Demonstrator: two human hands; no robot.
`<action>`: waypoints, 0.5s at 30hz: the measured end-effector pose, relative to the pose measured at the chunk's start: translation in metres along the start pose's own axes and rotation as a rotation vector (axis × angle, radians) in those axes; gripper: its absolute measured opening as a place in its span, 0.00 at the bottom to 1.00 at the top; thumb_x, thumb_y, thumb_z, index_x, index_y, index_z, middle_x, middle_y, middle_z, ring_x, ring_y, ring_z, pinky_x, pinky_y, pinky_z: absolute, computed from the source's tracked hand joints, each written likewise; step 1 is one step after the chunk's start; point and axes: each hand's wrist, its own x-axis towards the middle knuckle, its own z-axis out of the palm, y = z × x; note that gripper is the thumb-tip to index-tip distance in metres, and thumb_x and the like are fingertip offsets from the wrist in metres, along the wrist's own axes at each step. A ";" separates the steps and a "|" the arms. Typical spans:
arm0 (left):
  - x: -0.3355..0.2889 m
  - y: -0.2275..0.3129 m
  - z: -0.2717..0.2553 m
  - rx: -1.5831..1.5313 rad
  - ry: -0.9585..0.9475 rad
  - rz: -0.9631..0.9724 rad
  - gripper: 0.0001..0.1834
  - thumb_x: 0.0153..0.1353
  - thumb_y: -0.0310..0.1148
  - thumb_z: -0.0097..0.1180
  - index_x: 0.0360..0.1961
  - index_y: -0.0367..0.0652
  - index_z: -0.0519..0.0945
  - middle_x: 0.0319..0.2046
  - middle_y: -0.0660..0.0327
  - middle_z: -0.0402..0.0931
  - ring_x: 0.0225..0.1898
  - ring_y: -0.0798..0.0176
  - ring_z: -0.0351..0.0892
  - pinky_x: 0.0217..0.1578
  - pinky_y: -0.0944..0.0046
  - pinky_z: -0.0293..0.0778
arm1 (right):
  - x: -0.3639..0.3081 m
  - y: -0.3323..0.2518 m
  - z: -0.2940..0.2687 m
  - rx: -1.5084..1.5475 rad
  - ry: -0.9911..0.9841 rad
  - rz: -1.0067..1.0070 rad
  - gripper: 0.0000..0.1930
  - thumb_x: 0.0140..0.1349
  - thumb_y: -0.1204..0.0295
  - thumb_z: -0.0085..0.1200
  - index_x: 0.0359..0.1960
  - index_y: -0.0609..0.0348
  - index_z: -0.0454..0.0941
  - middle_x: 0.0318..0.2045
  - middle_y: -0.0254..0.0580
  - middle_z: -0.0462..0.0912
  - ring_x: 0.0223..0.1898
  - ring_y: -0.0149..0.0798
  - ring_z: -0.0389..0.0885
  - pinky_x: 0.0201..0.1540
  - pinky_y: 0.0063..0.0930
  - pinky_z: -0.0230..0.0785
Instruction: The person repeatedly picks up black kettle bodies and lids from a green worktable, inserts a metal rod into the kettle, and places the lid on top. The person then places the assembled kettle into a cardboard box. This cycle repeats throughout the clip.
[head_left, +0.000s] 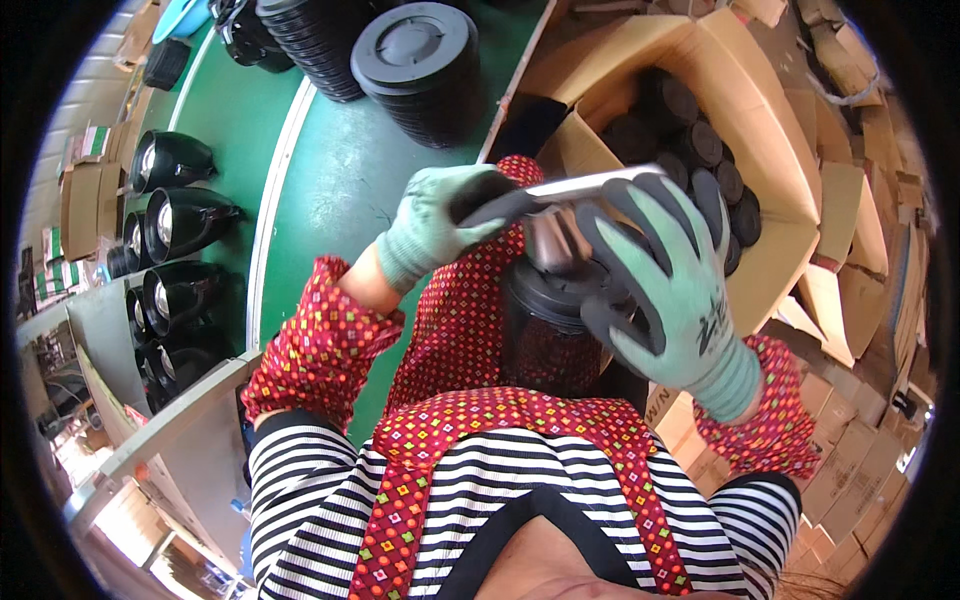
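Observation:
A shiny metal piece with a pale, flat rim (595,185) is held up in front of me; motion blurs it, and I cannot make out its exact kind. My left hand (440,215), in a green and dark grey glove, pinches the left end of that rim. On the other side my right hand (675,275), gloved alike, curves its spread fingers over the rim's right end, with the thumb lower down. Just beneath stands a stack of black round plastic parts (550,300), close against my lap and partly hidden by the hands.
A green table (330,220) on the left bears stacked black round lids (415,50) and black lamp-shaped housings (185,225) in a row. To the right an open cardboard box (765,130) contains several black round parts. More cardboard cartons (850,460) lie beyond it.

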 end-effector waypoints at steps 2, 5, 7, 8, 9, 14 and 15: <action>-0.034 -0.006 -0.009 0.079 0.176 -0.126 0.10 0.63 0.29 0.68 0.44 0.37 0.86 0.32 0.49 0.84 0.32 0.52 0.86 0.37 0.58 0.80 | -0.014 -0.007 0.007 0.099 -0.050 0.047 0.45 0.52 0.54 0.73 0.73 0.53 0.72 0.72 0.54 0.68 0.74 0.61 0.64 0.77 0.60 0.48; -0.108 -0.045 -0.020 0.282 0.358 -0.370 0.12 0.63 0.36 0.70 0.43 0.42 0.86 0.32 0.51 0.84 0.32 0.48 0.86 0.35 0.55 0.79 | -0.031 0.001 0.051 0.562 -0.121 0.130 0.46 0.50 0.51 0.77 0.70 0.57 0.73 0.67 0.56 0.74 0.68 0.62 0.71 0.73 0.52 0.61; -0.157 -0.061 -0.022 0.513 0.378 -0.402 0.10 0.64 0.37 0.69 0.41 0.45 0.85 0.30 0.52 0.84 0.31 0.47 0.86 0.34 0.54 0.79 | -0.031 0.001 0.050 0.532 -0.053 0.099 0.39 0.52 0.55 0.76 0.64 0.60 0.78 0.62 0.56 0.80 0.64 0.60 0.77 0.70 0.50 0.66; -0.181 -0.073 -0.023 0.606 0.375 -0.398 0.10 0.61 0.38 0.71 0.40 0.47 0.85 0.29 0.53 0.83 0.30 0.45 0.84 0.33 0.52 0.79 | -0.029 0.000 0.047 0.539 -0.036 0.111 0.38 0.52 0.56 0.76 0.63 0.60 0.79 0.61 0.55 0.81 0.64 0.60 0.78 0.69 0.49 0.67; -0.201 -0.080 -0.024 0.610 0.337 -0.470 0.12 0.58 0.38 0.72 0.40 0.48 0.85 0.31 0.56 0.83 0.33 0.47 0.84 0.35 0.52 0.79 | -0.027 -0.003 0.044 0.548 -0.017 0.119 0.36 0.52 0.58 0.76 0.62 0.60 0.80 0.60 0.55 0.83 0.63 0.60 0.79 0.69 0.49 0.68; -0.214 -0.035 -0.021 0.554 0.357 -0.400 0.49 0.48 0.42 0.80 0.70 0.42 0.70 0.63 0.44 0.71 0.66 0.38 0.70 0.65 0.45 0.69 | -0.001 0.012 0.030 0.875 0.230 0.333 0.30 0.61 0.63 0.73 0.62 0.68 0.79 0.56 0.45 0.86 0.58 0.38 0.82 0.64 0.33 0.72; -0.210 -0.021 -0.021 0.430 0.355 -0.325 0.56 0.46 0.43 0.83 0.74 0.41 0.65 0.69 0.41 0.65 0.71 0.36 0.64 0.71 0.45 0.65 | 0.011 0.004 0.018 0.960 0.273 0.405 0.29 0.62 0.65 0.73 0.61 0.69 0.80 0.55 0.43 0.86 0.56 0.36 0.82 0.64 0.30 0.71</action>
